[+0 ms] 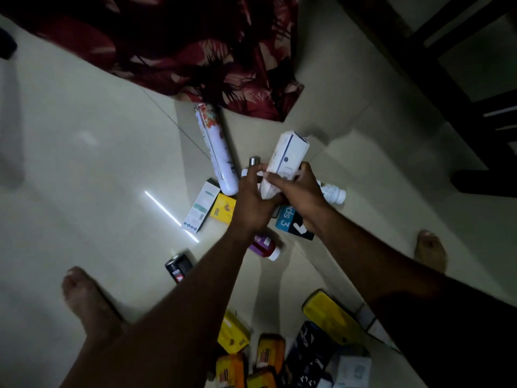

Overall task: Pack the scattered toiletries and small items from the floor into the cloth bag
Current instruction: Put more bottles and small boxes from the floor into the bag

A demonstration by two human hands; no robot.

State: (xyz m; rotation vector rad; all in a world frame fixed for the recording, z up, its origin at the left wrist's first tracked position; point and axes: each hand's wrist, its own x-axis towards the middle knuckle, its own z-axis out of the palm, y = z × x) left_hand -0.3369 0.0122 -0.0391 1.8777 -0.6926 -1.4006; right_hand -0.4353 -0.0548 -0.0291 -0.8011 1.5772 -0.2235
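Both hands hold a tall white box [288, 155] with a blue stripe, lifted above the floor. My left hand [251, 201] grips its lower end and my right hand [302, 191] grips its side. The red patterned cloth bag [195, 51] lies flat on the floor beyond them. Under the hands lie a long white floral tube [215, 147], a teal-and-white box [200, 205], a small yellow box [223, 208], a blue-and-black box [291, 222], a white bottle [333, 191], a purple bottle [263, 246] and a black can [179, 266].
More yellow, orange, black and white boxes [279, 354] are piled near the bottom edge, with a flat yellow pack [333, 317]. My bare feet [89, 298] stand on the pale tiled floor. Dark furniture legs [461, 107] stand at the right.
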